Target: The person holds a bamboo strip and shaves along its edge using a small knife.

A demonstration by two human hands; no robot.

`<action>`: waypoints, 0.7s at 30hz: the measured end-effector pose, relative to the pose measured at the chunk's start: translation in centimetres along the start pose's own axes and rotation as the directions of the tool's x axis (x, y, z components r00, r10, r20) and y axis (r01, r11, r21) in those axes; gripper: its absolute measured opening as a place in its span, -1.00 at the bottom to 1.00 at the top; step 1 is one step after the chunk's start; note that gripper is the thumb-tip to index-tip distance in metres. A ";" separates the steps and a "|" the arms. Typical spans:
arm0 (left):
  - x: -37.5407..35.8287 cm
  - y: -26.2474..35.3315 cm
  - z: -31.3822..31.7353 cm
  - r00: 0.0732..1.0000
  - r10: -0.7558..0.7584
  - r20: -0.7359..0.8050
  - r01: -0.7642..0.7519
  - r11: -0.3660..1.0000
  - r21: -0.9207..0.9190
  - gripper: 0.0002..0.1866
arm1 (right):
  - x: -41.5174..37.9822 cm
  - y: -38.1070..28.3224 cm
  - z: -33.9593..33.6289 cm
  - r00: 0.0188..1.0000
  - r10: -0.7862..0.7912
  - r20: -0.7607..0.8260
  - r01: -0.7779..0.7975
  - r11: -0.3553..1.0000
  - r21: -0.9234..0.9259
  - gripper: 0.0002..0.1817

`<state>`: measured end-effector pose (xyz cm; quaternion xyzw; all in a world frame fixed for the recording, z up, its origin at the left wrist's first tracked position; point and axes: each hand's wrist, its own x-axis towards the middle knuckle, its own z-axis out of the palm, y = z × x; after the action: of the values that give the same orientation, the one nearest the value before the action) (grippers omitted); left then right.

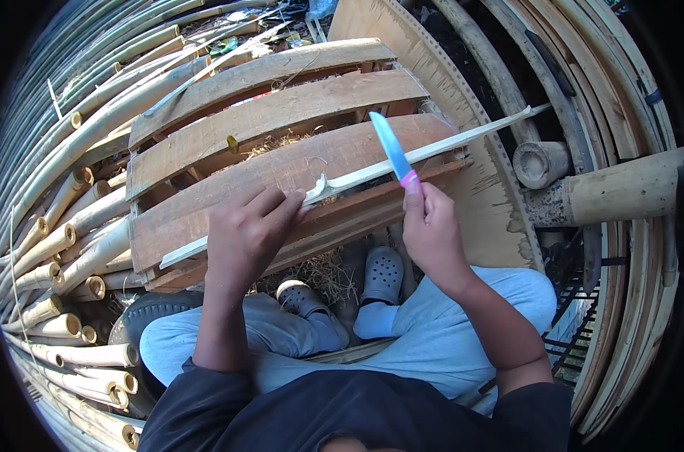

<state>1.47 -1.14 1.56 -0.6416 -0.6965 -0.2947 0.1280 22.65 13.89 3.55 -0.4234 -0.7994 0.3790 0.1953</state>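
Observation:
A long pale bamboo strip (455, 141) lies slantwise across the front of a slatted wooden bench, its far end reaching past the bench on the right. My left hand (253, 232) is closed around the strip left of its middle. Just beyond those fingers, a curled shaving (318, 186) sticks up from the strip. My right hand (434, 235) grips a knife by its pink handle (410, 179), thumb along the handle. The bluish blade (389, 142) points up and away, overlapping the strip in this view.
The wooden bench (281, 105) has gaps between its slats, with shavings inside. Cut bamboo poles (100, 113) are stacked at the left. A curved plywood board (500, 203) leans at the right, beside a thick bamboo pole (621, 188). My feet in grey clogs (383, 275) are under the bench edge.

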 end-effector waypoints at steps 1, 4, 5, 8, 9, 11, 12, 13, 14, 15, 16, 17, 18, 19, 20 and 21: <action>-0.1 0.0 -0.1 1.000 0.004 0.003 -0.004 1.000 0.013 -0.74 | 0.6 0.6 -0.3 0.984 0.028 -0.175 -0.027 1.000 0.006 -0.52; -0.2 0.1 0.0 1.000 0.005 0.002 -0.005 1.000 0.008 -0.73 | -1.4 -1.4 1.6 0.999 -0.014 -0.036 0.012 0.999 -0.051 -0.53; -0.2 0.1 0.0 1.000 0.004 0.004 -0.004 1.000 0.008 -0.73 | -2.4 -2.0 2.3 0.991 -0.040 0.129 0.050 0.996 -0.075 -0.52; -0.1 -0.1 0.1 1.000 -0.007 0.005 0.007 1.000 -0.007 -0.72 | -0.8 -1.8 0.8 1.000 0.003 0.027 -0.002 1.000 -0.031 -0.53; -0.1 0.0 0.1 1.000 0.002 0.003 -0.002 1.000 0.001 -0.72 | 0.5 -1.5 -0.2 0.995 0.064 -0.074 -0.064 0.998 0.005 -0.55; -0.3 0.1 0.1 1.000 0.001 -0.001 -0.001 1.000 0.009 -0.72 | 0.8 -0.8 0.2 0.991 0.061 -0.122 -0.067 0.996 -0.052 -0.55; -0.3 0.0 0.1 1.000 0.012 -0.004 -0.012 1.000 0.006 -0.71 | -0.3 -1.0 1.6 0.996 -0.001 -0.093 -0.007 0.996 -0.085 -0.53; -0.3 -0.1 0.2 1.000 0.029 -0.003 -0.029 1.000 0.001 -0.71 | -1.1 -1.1 2.4 0.996 -0.056 -0.065 0.048 0.992 -0.113 -0.51; -0.3 -0.1 0.2 0.999 0.033 -0.002 -0.033 0.999 -0.002 -0.71 | -1.0 -1.3 2.3 0.995 -0.076 -0.071 0.067 0.990 -0.123 -0.50; -0.3 -0.1 0.1 1.000 0.020 0.005 -0.020 1.000 -0.004 -0.70 | -0.4 -1.2 1.6 0.994 -0.073 -0.076 0.064 0.990 -0.123 -0.50; -0.3 -0.1 0.1 1.000 0.004 0.011 -0.004 1.000 -0.005 -0.70 | 0.7 -0.8 0.3 0.994 -0.021 -0.106 0.010 0.994 -0.109 -0.53; -0.2 -0.1 0.1 1.000 0.003 0.012 -0.003 1.000 -0.005 -0.70 | 1.7 -0.6 -0.6 0.991 0.030 -0.132 -0.043 0.995 -0.093 -0.55; -0.3 -0.1 -0.1 1.000 0.007 0.018 -0.007 1.000 0.000 -0.71 | 2.2 -0.5 -1.0 0.986 0.045 -0.157 -0.062 0.993 -0.102 -0.57; -0.2 -0.1 -0.1 1.000 0.012 0.019 -0.012 1.000 0.008 -0.71 | 1.5 -0.8 -0.2 0.987 0.042 -0.154 -0.058 0.993 -0.105 -0.57; -0.2 -0.1 0.0 1.000 0.010 0.014 -0.010 1.000 0.010 -0.71 | 0.2 -1.5 1.3 0.996 -0.034 -0.082 0.025 0.993 -0.112 -0.55; -0.2 -0.1 0.1 1.000 0.019 0.006 -0.019 1.000 0.004 -0.71 | -0.9 -2.0 2.5 0.994 -0.105 -0.013 0.103 0.989 -0.110 -0.53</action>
<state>1.41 -1.30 1.33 -0.6489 -0.6912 -0.2902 0.1302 20.57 11.32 3.53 -0.3949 -0.8380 0.3199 0.1988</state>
